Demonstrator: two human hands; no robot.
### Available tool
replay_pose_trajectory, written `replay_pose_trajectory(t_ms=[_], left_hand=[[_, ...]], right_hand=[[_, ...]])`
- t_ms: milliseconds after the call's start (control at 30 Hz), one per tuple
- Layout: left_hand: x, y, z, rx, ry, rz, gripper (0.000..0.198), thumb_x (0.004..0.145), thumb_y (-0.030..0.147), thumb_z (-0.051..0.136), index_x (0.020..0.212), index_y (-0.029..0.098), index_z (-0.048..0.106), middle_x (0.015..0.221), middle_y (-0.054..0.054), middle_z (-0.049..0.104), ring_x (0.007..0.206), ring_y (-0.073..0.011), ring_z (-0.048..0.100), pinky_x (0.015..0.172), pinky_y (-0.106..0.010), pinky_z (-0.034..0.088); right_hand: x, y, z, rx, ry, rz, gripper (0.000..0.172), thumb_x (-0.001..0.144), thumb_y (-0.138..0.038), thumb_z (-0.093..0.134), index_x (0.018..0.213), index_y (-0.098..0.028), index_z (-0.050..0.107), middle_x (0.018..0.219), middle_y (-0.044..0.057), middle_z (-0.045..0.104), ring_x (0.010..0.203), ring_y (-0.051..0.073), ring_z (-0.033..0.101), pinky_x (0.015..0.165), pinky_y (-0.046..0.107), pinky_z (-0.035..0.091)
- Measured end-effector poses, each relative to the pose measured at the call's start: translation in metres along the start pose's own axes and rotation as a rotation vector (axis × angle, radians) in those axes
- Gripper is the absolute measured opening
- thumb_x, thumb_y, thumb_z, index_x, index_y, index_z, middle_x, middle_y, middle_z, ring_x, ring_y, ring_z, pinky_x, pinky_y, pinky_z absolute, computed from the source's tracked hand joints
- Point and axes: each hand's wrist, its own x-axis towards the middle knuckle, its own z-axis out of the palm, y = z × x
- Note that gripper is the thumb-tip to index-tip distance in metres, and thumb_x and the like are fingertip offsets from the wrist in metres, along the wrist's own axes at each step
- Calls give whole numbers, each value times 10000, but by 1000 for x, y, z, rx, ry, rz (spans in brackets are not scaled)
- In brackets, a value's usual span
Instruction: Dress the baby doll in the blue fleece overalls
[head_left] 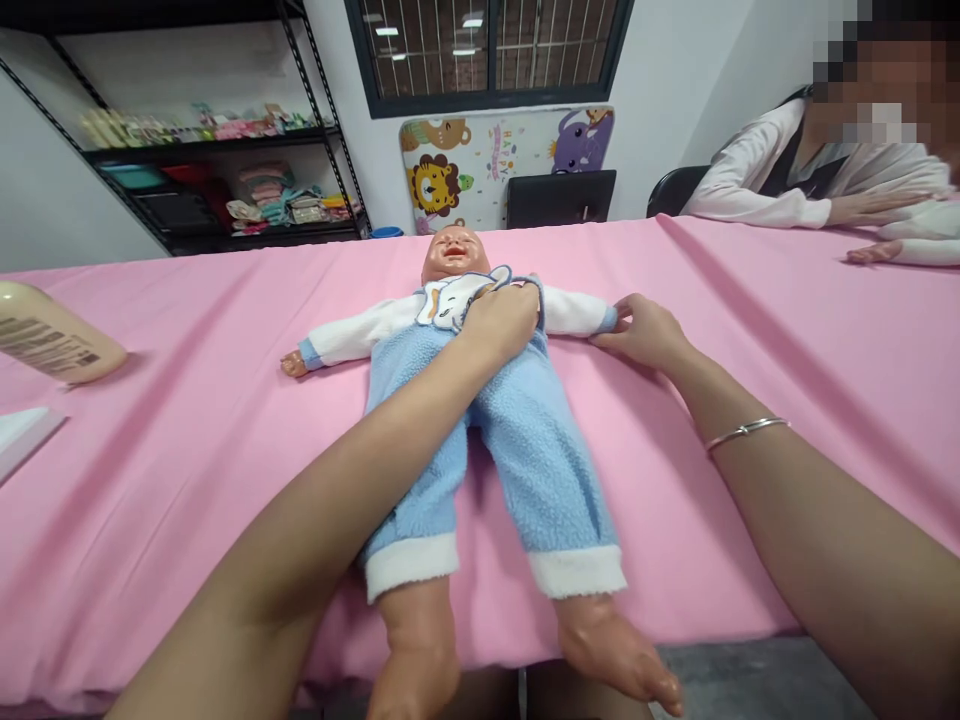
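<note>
Baby doll lay face-up on the pink sheet; left hand curled over its bib, grip unclear, right hand pinched the sleeve cuff. Any pull there would call for steadying the chest.

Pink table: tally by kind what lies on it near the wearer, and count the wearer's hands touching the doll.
Doll: 1
Bottle: 1
White flat item: 1
Hands on the doll: 2 (left hand, right hand)
Total: 5
</note>
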Motion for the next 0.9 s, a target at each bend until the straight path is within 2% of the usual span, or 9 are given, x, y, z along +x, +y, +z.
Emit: replay_pose_trajectory(t_ms=[133,200,333,467,567,633,700,767,900], left_hand=[[-3,4,-3,13,45,12,343,905,83,348,1174,57,560,1086,-192,656,1022,-331,645,864,-458,534],[-4,5,-4,17,49,13,346,894,66,353,1164,63,569,1081,-189,658,1017,-331,647,850,-454,541],[-3,5,-4,11,42,12,338,890,66,370,1151,67,584,1077,-190,659,1019,-320,649,854,-441,545],[-2,4,-3,-5,57,22,334,883,62,378,1127,64,606,1062,-190,666,1009,-318,653,865,-447,542],[-3,4,-3,-14,59,28,342,875,48,371,1113,68,615,1066,-189,666,1009,-316,653,861,-450,543],[-3,4,-4,-19,60,0,352,866,36,369,1113,74,617,1061,-186,669,1011,-315,652,850,-447,545],[-4,5,-5,-23,52,-46,352,865,37,371,1096,85,631,1044,-178,675,1001,-308,656,843,-435,546],[-4,5,-6,-26,43,-86,335,868,49,381,1065,93,647,1030,-171,680,983,-297,661,836,-414,547],[-5,7,-6,-16,96,-109,320,899,88,376,1083,108,637,1047,-159,672,983,-278,659,848,-387,540]], right_hand=[[-6,-16,-12,310,242,11,241,685,-240,726,864,-172,580,835,34,637,765,176,596,719,311,458],[-7,-18,-15,365,268,13,218,699,-209,711,882,-173,598,806,35,632,751,174,597,743,329,474],[-4,-10,-11,419,106,74,377,677,-267,760,1011,-161,620,1025,86,637,877,224,620,854,421,504],[-1,-4,-4,584,34,144,534,628,-300,797,1114,-178,613,1249,120,555,1006,252,604,804,404,541],[-3,-9,-4,580,-165,68,589,573,-301,828,1119,-193,638,1036,90,632,853,217,616,706,355,547],[-5,-14,-6,585,-186,-1,569,527,-254,844,1061,-172,663,824,49,624,703,172,587,638,321,539],[-6,-21,-10,719,-90,-40,560,506,-207,836,1034,-159,656,764,28,597,646,147,568,594,301,541],[-5,-29,-16,942,48,-49,519,526,-182,805,1014,-161,630,806,27,597,661,140,584,590,295,561],[-2,-42,-17,1167,232,-88,445,620,-167,730,1039,-199,583,1017,48,595,869,163,632,724,324,605]])
